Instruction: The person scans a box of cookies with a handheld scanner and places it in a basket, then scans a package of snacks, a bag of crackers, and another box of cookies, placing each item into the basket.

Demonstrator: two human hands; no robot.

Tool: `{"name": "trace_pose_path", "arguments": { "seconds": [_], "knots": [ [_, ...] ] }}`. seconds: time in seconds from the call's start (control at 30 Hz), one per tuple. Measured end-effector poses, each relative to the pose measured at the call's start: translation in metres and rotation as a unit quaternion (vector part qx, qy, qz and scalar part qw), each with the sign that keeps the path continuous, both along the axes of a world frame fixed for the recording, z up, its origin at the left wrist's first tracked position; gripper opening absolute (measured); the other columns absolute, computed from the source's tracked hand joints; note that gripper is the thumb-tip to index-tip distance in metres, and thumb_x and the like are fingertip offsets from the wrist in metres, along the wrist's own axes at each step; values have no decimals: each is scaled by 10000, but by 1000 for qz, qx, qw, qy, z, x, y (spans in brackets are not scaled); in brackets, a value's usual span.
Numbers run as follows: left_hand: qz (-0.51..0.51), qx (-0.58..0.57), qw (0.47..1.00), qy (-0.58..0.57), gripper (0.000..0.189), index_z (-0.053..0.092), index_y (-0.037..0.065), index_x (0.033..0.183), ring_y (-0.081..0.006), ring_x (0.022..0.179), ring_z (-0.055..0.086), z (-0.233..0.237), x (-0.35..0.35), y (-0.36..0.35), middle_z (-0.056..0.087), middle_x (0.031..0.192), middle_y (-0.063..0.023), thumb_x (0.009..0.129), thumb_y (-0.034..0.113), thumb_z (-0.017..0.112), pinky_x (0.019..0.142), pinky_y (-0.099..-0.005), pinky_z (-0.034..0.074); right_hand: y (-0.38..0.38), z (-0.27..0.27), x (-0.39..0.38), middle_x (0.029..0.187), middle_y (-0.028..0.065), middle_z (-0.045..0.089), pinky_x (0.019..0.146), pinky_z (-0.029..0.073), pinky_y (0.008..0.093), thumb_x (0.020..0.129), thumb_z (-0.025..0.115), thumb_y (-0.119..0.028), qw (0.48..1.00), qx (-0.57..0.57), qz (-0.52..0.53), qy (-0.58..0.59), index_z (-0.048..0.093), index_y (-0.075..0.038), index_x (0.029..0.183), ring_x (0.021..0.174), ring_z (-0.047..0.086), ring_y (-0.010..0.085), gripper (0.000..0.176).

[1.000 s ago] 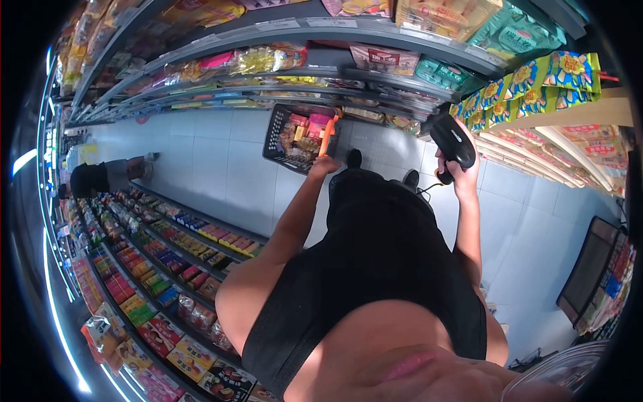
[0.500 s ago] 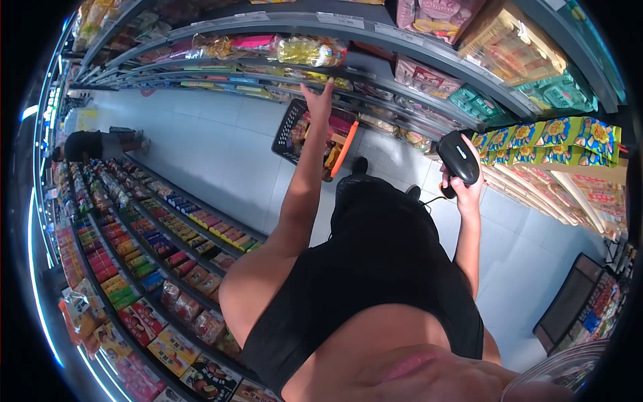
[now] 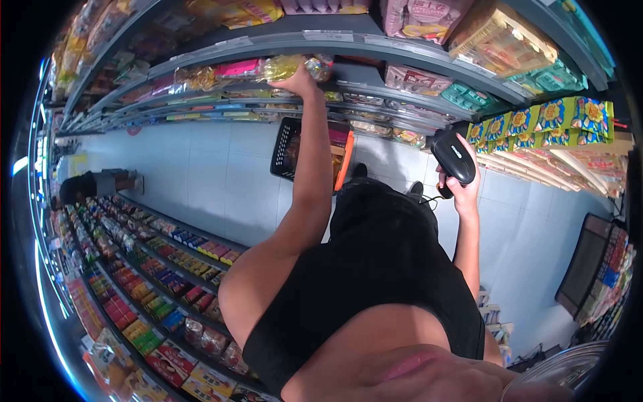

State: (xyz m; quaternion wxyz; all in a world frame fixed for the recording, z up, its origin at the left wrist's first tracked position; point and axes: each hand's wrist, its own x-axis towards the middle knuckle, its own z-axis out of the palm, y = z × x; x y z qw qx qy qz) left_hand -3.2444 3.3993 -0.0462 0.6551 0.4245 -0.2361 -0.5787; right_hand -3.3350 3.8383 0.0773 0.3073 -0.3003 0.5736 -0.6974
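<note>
At the shelf edge my left hand (image 3: 299, 82) is closed on a shiny yellow, see-through snack bag (image 3: 281, 68), the thumb along its lower side and the fingers partly hidden. The bag rests among other packets on the shelf. My right hand (image 3: 466, 186) is wrapped round a rounded black device (image 3: 453, 157) with a small white logo. A thin cord hangs near its lower end. Below my left forearm, on the floor, stands a black shopping basket (image 3: 285, 149) with an orange handle (image 3: 346, 161) and packets inside.
Shelves of packaged snacks (image 3: 418, 79) curve across the front. Green-yellow packets (image 3: 550, 127) stand at the right, beside the black device. Another person (image 3: 94, 185) is farther down the aisle at left. Lower shelves of boxes (image 3: 161, 281) line the left side.
My left hand has moved up and left from below the shelf onto the yellow bag, its spread fingers closing round it. My right hand still holds the black device. The view has shifted slightly.
</note>
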Motion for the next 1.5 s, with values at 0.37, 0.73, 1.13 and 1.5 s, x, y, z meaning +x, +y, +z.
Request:
{"name": "trace_pose_path", "arguments": {
  "seconds": [0.37,0.73,1.13,1.5],
  "knots": [
    [76,157,984,-40,670,317,17,1547,-413,1277,599,3,-14,1,478,1505,-285,1050,370,595,1062,-497,542,5,-2,31,1088,140,713,625,531,247,819,896,-454,998,-15,-51,-24,359,30,1573,691,636,104,1044],
    [20,204,978,-27,1094,135,-42,1629,-448,1465,407,32,5,40,259,1646,-324,977,803,376,1232,-509,372,18,-15,27,1187,145,703,730,576,295,806,909,-419,999,-15,-13,-49,358,42,1567,769,672,130,1046],
    [-37,-15,998,47,751,362,20,1583,-341,1384,538,41,85,140,493,1551,-172,1102,597,350,1150,-461,453,56,-23,-38,1256,136,656,798,563,302,812,882,-317,993,-6,115,-34,388,-11,1572,905,680,171,956],
    [-234,82,968,37,619,533,31,1460,-292,1283,624,29,156,260,637,1417,-140,1115,522,380,1108,-462,484,95,-44,-61,1207,140,658,724,546,280,800,887,-251,964,-37,233,-122,378,-13,1583,865,658,151,964]
  ]
}}
